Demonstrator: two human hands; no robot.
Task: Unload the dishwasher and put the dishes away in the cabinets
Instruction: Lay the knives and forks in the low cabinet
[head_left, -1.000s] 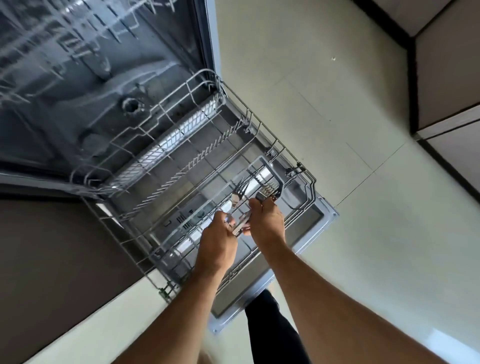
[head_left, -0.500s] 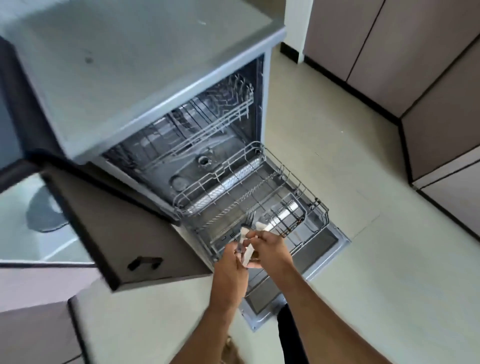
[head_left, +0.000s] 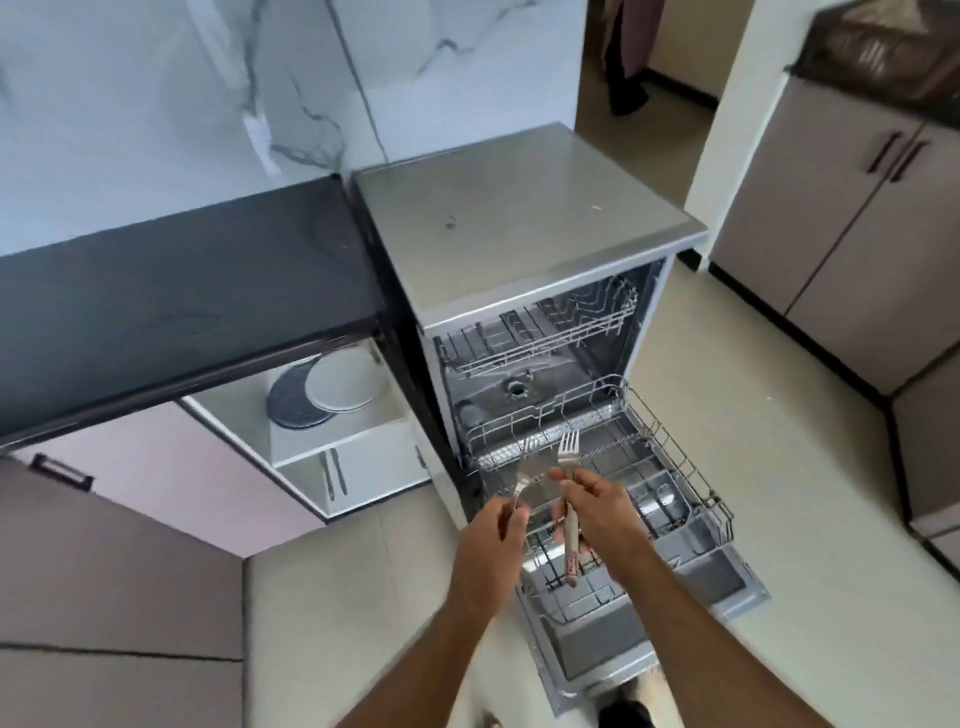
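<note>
The dishwasher (head_left: 519, 234) stands open with its lower rack (head_left: 675, 457) pulled out over the lowered door (head_left: 727, 577). Both hands hover above the rack's front left part. My right hand (head_left: 602, 514) grips a fork (head_left: 569, 452) with a pale handle, tines pointing up. My left hand (head_left: 493, 535) pinches another piece of metal cutlery (head_left: 530, 478), blurred, with tines near the first fork. A dark cutlery basket (head_left: 660, 499) sits in the rack to the right of the hands. The upper rack (head_left: 545, 332) is inside the machine.
Left of the dishwasher an open cabinet (head_left: 337, 441) under the dark countertop (head_left: 182, 280) holds stacked plates (head_left: 343, 384). Its door (head_left: 119, 519) swings out at lower left. Closed cabinets (head_left: 841, 223) line the right wall. A light tiled floor (head_left: 810, 519) lies between.
The view has lifted from the rack to take in the whole dishwasher and the counter. Both hands have risen out of the cutlery basket with the forks.
</note>
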